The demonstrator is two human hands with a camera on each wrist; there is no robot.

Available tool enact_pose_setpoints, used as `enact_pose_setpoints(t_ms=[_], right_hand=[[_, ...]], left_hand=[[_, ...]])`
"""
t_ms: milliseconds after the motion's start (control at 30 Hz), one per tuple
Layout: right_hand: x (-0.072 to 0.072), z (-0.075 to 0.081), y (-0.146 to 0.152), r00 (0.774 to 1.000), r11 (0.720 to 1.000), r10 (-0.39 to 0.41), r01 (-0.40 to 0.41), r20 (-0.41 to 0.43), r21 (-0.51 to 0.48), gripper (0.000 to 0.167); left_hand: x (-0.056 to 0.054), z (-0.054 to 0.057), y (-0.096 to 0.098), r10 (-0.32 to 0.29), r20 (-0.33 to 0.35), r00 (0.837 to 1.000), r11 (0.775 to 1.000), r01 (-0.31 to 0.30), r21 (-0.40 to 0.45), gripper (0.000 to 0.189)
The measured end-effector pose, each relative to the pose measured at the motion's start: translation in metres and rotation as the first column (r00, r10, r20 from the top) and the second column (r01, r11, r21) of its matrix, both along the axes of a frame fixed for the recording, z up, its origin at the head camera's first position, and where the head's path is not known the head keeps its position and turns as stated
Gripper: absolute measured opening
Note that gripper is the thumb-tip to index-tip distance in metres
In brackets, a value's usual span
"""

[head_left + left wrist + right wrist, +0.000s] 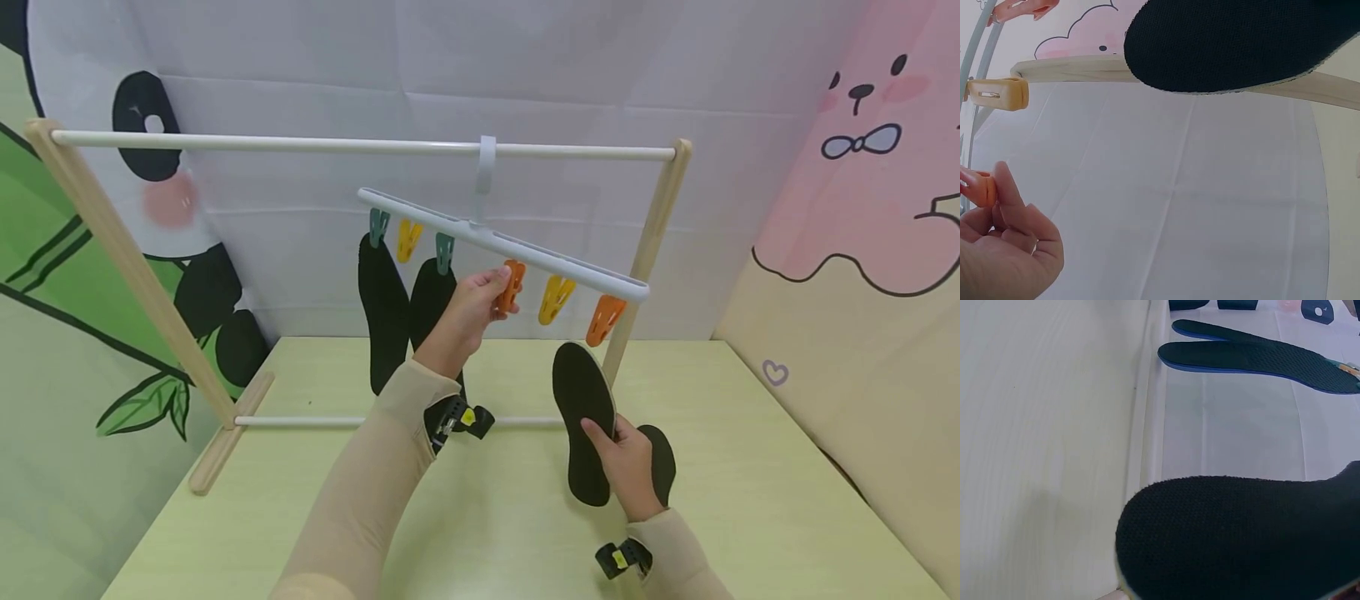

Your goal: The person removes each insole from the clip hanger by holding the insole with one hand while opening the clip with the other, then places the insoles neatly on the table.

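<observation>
My left hand (468,317) pinches an orange clothespin (513,286) under the middle of a tilted white clip hanger (555,260); the left wrist view shows thumb and fingers at that clip. Lower right, my right hand (632,468) grips a black insole (579,400) by its edge, toe end up and apart from the clips. Behind that hand, a second black insole (662,462) is partly hidden. Two more insoles hang at the hanger's left end, a left one (381,308) and a right one (432,296), from green clothespins (445,252). My left forearm covers part of the right one.
The hanger hooks over the white top bar (300,144) of a rack with wooden legs (135,267). Yellow clothespins (557,298) and another orange clothespin (606,320) hang from the hanger. A low white bar (300,422) crosses above the pale tabletop (315,375).
</observation>
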State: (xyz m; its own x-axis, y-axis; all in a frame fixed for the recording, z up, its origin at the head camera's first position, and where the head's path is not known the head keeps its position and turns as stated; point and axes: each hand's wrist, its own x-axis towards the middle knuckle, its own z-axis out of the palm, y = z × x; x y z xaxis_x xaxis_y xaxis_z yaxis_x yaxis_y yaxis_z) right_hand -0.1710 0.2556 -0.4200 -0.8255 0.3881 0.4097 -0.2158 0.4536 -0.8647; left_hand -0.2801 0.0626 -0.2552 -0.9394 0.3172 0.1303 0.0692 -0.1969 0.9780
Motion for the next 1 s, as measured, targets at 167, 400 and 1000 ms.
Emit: enact_pose_setpoints(t_ms=[167,400,1000], right_hand=[[0.0,-0.001,0.004,1.0,1.0,-0.011,0.011,-0.014,0.016,0.022],[0.002,-0.005,0.009,0.999,0.998,-0.032,0.032,-0.002,0.052,0.022],[0.01,-0.012,0.027,0.994,0.994,-0.106,0.105,0.034,0.023,0.025]], left_hand=[[0.0,-0.001,0.0,0.009,0.003,1.0,1.0,-0.009,-0.009,0.038],[0.0,0.0,0.0,0.008,0.009,1.0,1.0,-0.008,-0.017,0.04],[0.0,0.001,0.002,0.034,0.017,0.999,0.998,-0.034,-0.051,0.039]])
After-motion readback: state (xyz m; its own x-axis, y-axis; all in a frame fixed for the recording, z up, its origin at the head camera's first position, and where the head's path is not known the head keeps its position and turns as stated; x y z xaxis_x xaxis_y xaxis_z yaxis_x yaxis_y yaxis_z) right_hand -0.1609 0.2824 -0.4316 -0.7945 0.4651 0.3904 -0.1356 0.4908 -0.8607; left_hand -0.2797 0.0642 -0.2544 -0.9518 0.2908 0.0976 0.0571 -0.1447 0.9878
